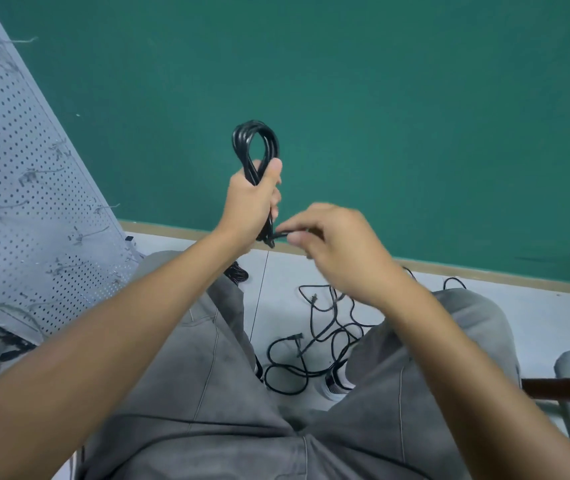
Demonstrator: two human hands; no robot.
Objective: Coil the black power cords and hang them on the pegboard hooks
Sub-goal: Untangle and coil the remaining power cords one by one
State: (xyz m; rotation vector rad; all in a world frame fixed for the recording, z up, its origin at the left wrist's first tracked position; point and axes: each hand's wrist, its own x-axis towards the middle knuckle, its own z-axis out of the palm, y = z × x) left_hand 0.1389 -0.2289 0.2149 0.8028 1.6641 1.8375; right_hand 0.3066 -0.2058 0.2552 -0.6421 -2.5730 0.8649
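The left hand (250,199) sits at the centre of the frame, its fingers and thumb curled round a coil (256,147) of black cord. The coil's loop stands up above the fist against the green wall (380,98), and the gathered strands run down through the palm and out below it.

The right hand (335,247) is just to the right and slightly lower, blurred. Its fingertips pinch the loose end (278,233) of the same cord, which runs sideways to the strands under the left fist.

In the lower middle of the frame, between the person's knees in grey trousers (207,393), loose cords (314,337) lie tangled on the pale floor (536,317), with a plug showing among them. Another dark bundle (237,273) lies on the floor just below the left wrist, partly hidden by the left knee.

The pegboard (27,188) fills the left edge of the frame, slanting from the upper left down toward the floor; thin wire hooks (93,232) stick out of it. Something black lies at its foot in the lower left, too blurred to name.
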